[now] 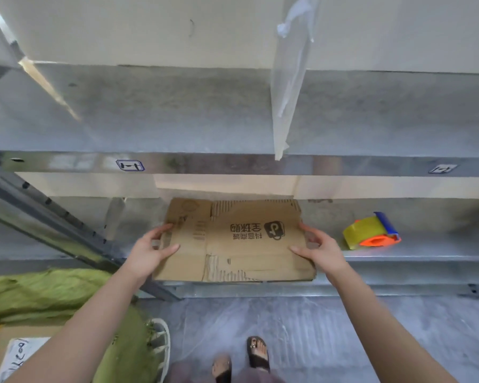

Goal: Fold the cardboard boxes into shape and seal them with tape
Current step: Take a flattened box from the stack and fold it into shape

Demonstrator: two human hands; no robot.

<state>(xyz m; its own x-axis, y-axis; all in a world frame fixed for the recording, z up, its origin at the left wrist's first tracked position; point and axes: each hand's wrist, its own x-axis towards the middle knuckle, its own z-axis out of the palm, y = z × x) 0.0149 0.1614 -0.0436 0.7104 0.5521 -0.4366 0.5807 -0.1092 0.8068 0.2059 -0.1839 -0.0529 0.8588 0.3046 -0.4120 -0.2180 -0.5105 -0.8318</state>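
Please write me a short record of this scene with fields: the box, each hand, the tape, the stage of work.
box: cardboard box, flattened, on the metal shelf
left: left hand grips its left edge
right: right hand grips its right edge
tape: tape dispenser, on the same shelf, right of the box, untouched
stage: not yet folded or taped
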